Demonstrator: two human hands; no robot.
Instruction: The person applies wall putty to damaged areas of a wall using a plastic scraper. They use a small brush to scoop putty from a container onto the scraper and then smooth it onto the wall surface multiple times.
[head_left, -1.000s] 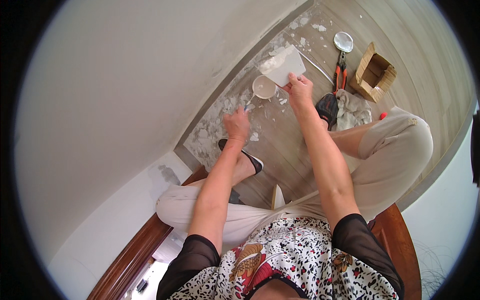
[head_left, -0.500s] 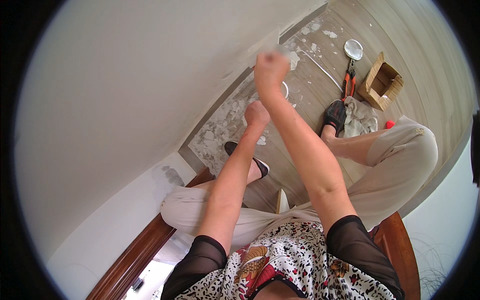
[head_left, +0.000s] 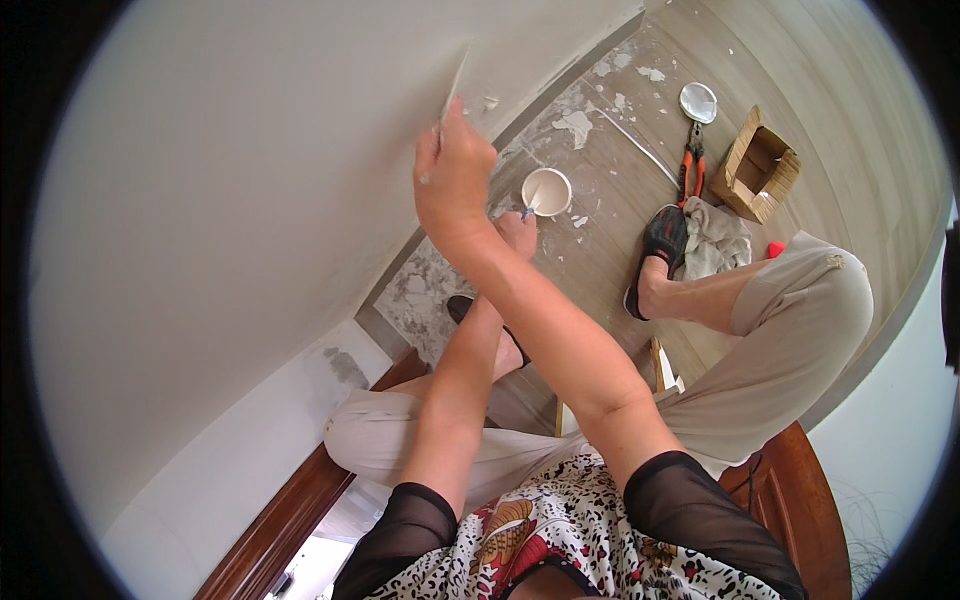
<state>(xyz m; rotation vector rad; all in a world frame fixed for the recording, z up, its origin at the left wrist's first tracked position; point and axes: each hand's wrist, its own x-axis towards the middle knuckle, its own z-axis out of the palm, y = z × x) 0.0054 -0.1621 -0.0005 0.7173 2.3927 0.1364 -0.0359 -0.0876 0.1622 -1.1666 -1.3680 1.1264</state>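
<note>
My right hand (head_left: pixel 455 185) is closed around a putty knife, its thin pale blade (head_left: pixel 459 78) seen nearly edge-on against the white wall (head_left: pixel 290 160). A small lump of white filler (head_left: pixel 490 102) shows beside the blade. Below, partly covered by my right forearm, my left hand (head_left: pixel 517 236) grips a thin tool with a bluish part (head_left: pixel 528 214); its pale end reaches over the white cup (head_left: pixel 565 194). Pale paste appears inside that cup. Whether my left fingers also touch the cup is hidden.
White flakes (head_left: pixel 574 127) litter the floor along the grey baseboard (head_left: pixel 530 122). Toward the right lie a white strip (head_left: pixel 640 145), orange-handled pliers (head_left: pixel 692 165), a round white lid (head_left: pixel 698 102), an opened cardboard box (head_left: pixel 765 165) and a grey rag (head_left: pixel 716 240) beside my shoe (head_left: pixel 665 235).
My right hand has swung left from above the floor to the wall with the putty knife. The cup, earlier mostly covered by that arm, now shows. My left hand has lowered slightly.
</note>
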